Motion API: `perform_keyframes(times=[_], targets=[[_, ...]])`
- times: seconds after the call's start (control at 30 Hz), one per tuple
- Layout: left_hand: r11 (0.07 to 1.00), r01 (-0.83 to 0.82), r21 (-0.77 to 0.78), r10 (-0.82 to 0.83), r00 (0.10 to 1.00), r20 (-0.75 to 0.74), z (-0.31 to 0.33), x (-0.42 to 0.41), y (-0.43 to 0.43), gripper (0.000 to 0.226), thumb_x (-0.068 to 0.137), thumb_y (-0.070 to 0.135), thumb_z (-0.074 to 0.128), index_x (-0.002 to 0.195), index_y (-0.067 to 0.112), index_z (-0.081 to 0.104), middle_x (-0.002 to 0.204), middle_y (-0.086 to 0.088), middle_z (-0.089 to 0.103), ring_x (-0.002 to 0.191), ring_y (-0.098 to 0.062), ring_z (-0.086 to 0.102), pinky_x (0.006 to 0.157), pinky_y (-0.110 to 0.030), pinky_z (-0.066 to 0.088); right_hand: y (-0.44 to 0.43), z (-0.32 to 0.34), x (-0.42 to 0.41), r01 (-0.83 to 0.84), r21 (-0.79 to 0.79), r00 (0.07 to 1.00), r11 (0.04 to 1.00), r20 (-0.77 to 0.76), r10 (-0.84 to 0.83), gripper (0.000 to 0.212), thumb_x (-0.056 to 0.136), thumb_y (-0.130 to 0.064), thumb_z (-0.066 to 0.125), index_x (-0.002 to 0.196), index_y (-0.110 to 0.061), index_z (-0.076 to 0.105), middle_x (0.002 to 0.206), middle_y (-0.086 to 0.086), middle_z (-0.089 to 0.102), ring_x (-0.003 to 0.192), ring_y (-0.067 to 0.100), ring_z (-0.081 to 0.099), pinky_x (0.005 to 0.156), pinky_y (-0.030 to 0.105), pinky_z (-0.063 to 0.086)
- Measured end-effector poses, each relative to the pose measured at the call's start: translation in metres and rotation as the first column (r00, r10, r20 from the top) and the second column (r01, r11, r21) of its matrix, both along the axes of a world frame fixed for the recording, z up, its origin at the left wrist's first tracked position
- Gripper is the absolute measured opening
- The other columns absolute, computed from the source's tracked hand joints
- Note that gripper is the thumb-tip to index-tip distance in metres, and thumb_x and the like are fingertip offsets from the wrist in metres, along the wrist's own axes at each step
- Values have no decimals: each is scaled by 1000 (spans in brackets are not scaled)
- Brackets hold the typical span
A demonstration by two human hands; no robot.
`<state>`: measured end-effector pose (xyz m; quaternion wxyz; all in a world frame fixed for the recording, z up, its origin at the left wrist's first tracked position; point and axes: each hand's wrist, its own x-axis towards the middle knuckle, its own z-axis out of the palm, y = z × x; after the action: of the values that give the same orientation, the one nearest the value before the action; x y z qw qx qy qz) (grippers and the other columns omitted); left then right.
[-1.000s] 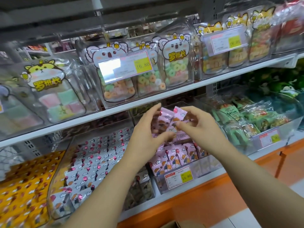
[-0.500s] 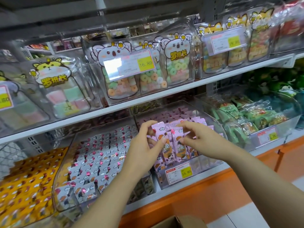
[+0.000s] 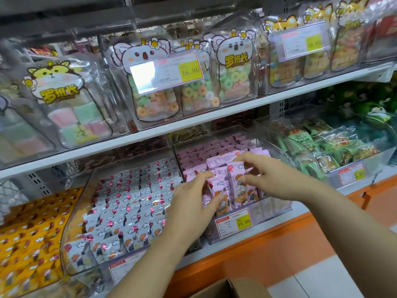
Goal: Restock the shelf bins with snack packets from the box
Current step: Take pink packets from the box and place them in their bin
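— where the lower shelf (image 3: 279, 214) begins at its left end, what do you see?

— yellow packets (image 3: 28, 233) piled there, then a clear bin of white packets (image 3: 129, 203) just beside them.

— and the hands?

— both reach up and forward into the next bin along, the pink-packet bin (image 3: 277, 151), at the middle of the shelf's front edge. the left hand (image 3: 191, 203) comes from below with the forearm angled up to the right, palm toward the packets, thumb out and fingers loosely spread, touching the left side of a small upright bunch of pink packets (image 3: 232, 186). whether it truly grips them i can't tell.

— the right one?

— the right hand (image 3: 268, 179) reaches in from the right, wrist level, fingers curled and apart, fingertips resting on the top edges of the same bunch; it looks like a light pinch, not a fist.

— further right?

— a bin of green packets (image 3: 318, 151) near the shelf's right end.

— the box?

— only a corner of the cardboard box (image 3: 234, 289) shows at the bottom edge, below the shelf.
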<state>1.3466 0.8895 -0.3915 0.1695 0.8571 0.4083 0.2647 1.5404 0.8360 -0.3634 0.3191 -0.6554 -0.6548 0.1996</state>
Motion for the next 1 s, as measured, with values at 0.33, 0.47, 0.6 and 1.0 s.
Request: perform_keyframes(times=[0.33, 0.47, 0.6, 1.0], targets=[[981, -62, 183, 111, 956, -270, -3, -2, 7, 44, 89, 64, 40, 122, 36, 49, 124, 17, 51, 124, -8, 37, 116, -40, 15, 10, -27, -15, -26, 19, 999, 999, 37, 26, 41, 96, -20, 55, 136, -23, 47, 109, -1, 57, 86, 13, 57, 64, 11, 41], [975, -15, 223, 97, 927, -363, -3, -7, 9, 50, 92, 64, 31, 132, 37, 43, 132, 16, 45, 129, -7, 32, 117, -40, 11, 11, -39, -20, -14, 89, 993, 996, 116, 4, 47, 96, -20, 53, 141, -29, 42, 104, -5, 55, 78, -1, 47, 65, 11, 35], [963, 83, 256, 33, 907, -419, 2, -10, 6, 47, 94, 61, 31, 132, 37, 43, 130, 17, 43, 129, -5, 31, 118, -35, 3, 9, -37, -14, -14, 120, 1000, 993, -9, 15, 52, 91, -30, 62, 139, -33, 44, 100, -12, 53, 70, -3, 55, 62, 8, 39], [963, 202, 178, -145, 946, -288, 8, 10, 9, 56, 96, 54, 39, 146, 48, 16, 150, 24, 23, 136, -3, 23, 116, -29, 6, 33, -55, 18, 397, 189, 864, 898, 252, -435, 54, 86, -44, 64, 133, -21, 52, 118, 8, 59, 110, 30, 49, 91, 39, 41]])
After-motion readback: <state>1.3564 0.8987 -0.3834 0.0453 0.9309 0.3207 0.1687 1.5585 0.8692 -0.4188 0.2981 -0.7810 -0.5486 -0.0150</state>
